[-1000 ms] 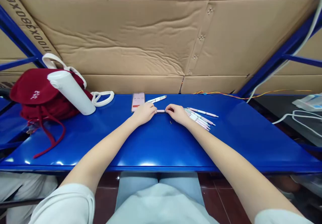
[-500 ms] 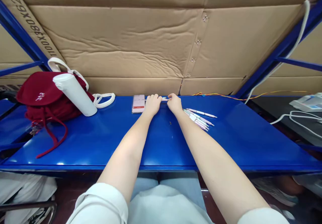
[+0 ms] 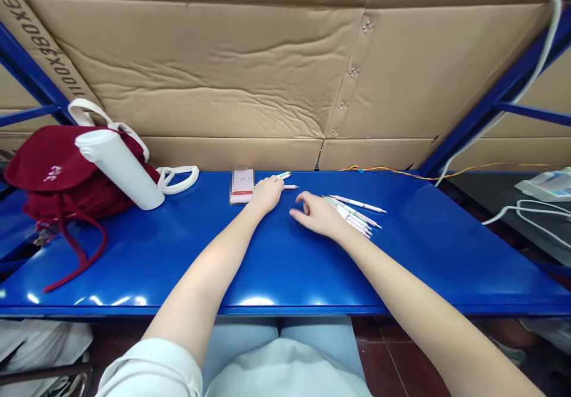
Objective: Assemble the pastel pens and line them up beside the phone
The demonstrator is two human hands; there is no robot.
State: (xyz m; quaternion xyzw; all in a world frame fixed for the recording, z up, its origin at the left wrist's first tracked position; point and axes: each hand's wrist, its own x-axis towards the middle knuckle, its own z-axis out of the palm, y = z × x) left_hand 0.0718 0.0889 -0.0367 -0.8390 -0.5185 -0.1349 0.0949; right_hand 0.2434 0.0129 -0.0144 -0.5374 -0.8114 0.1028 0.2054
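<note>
My left hand [image 3: 267,194] is closed around a slim pink-and-white pen [image 3: 291,187], whose tip sticks out to the right. Just beyond its fingers lies another pen, with a greenish end [image 3: 284,175], on the blue table. To the left of that hand is a phone [image 3: 242,186] with a lit screen, lying flat. My right hand [image 3: 316,211] hovers over the table with thumb and fingers apart, holding nothing. Beside it, on its right, several pale pens [image 3: 357,216] lie in a loose fanned bundle, partly hidden by the hand.
At the left a dark red bag [image 3: 75,171] has a white bottle [image 3: 122,168] leaning against it, with a white strap [image 3: 179,179] nearby. A cardboard wall [image 3: 223,76] closes off the back of the blue table [image 3: 285,266]. Thin wires [image 3: 388,171] and a white cable run at the right.
My right hand has let go of the pen, drawn back toward me and opened. My left hand keeps the pen and has come slightly nearer. The view has shifted a little.
</note>
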